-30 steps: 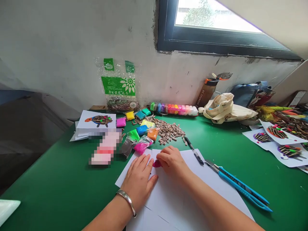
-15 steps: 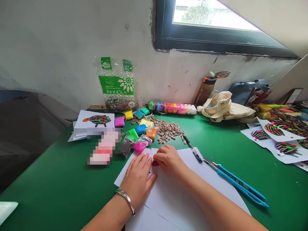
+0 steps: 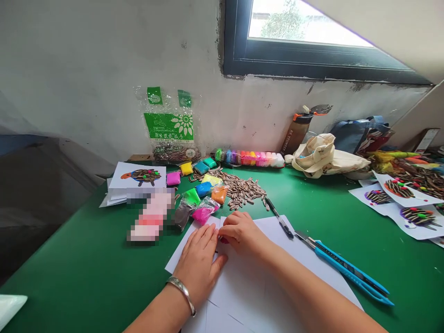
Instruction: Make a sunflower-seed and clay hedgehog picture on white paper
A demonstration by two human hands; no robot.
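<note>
A small piece of deep pink material [image 3: 225, 240] shows beneath the curled right hand [image 3: 241, 230], at the far part of the white paper [image 3: 249, 291]. Only a sliver is visible, darker than the bright pink packet [image 3: 204, 212] just beyond it; its full outline is hidden. The right hand's fingers are bent close together over the piece, seemingly pinching it, with the tips partly hidden. The left hand [image 3: 197, 252] lies palm down on the paper, fingers extended and nearly side by side, gripping nothing. The paper is plain, with thin dark lines at its near part. A black pen [image 3: 282, 223] lies to the right, its near end over the paper's far edge, on the green table [image 3: 86, 268].
</note>
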